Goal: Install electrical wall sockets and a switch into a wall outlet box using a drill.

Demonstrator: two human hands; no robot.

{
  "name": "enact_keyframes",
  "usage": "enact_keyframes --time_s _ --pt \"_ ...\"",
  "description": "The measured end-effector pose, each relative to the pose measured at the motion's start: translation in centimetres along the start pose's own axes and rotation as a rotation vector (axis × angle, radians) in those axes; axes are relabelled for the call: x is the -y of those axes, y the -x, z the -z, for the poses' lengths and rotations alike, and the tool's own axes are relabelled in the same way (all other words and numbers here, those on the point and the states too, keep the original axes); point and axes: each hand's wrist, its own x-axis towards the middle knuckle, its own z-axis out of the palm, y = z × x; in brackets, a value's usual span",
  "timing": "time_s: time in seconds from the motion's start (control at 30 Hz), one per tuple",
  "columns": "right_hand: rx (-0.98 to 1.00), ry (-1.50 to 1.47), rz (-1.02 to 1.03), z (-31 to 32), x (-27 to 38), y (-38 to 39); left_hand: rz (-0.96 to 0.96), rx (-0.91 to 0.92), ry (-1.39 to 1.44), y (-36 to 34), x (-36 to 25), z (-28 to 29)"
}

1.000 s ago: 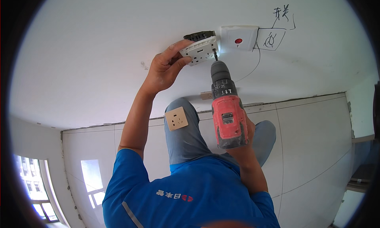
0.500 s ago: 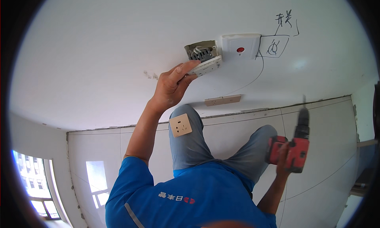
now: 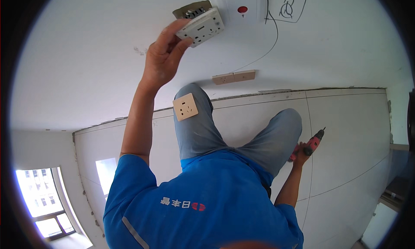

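Observation:
My left hand (image 3: 161,61) grips a white wall socket (image 3: 204,29) by its near left edge, fingers behind and thumb on the front. The socket is tilted out from the wall. Part of the recessed wall box (image 3: 190,11) shows behind it, with dark socket parts and wires at its opening. Low on the right, beside my right knee, my right hand (image 3: 301,156) is closed round a red and black cordless drill (image 3: 314,141); its bit points up and to the right. On my left thigh lies a beige socket cover plate (image 3: 185,107).
Right of the wall box is a white wall plate (image 3: 229,15) with a red button, next to a hand-drawn outline (image 3: 287,9). Lower on the wall sits a beige double socket (image 3: 234,77). A window (image 3: 43,201) is at the far left, above tiled floor (image 3: 346,162).
The drill has swung down and away from the wall, now beside my right knee. My left hand still holds the socket, whose front now faces me more. The whole view has shifted.

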Motion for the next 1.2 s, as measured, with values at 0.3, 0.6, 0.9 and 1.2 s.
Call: enact_keyframes --time_s 0.3,0.6,0.9,1.2 --pt "0.124 -0.091 0.280 -3.0 -2.6 4.2 0.043 0.050 -0.007 0.2 0.1 0.6" --pt "0.844 1.405 -0.351 2.2 0.6 4.4 -0.006 0.006 -0.065 0.1 -0.2 0.3" --pt "0.604 0.096 0.996 -21.5 37.6 11.5 -0.006 0.018 -0.063 0.0 -0.4 0.3" --pt "0.574 -0.150 1.103 -33.5 47.4 16.5 -0.017 0.039 -0.015 -0.4 -0.6 1.1"
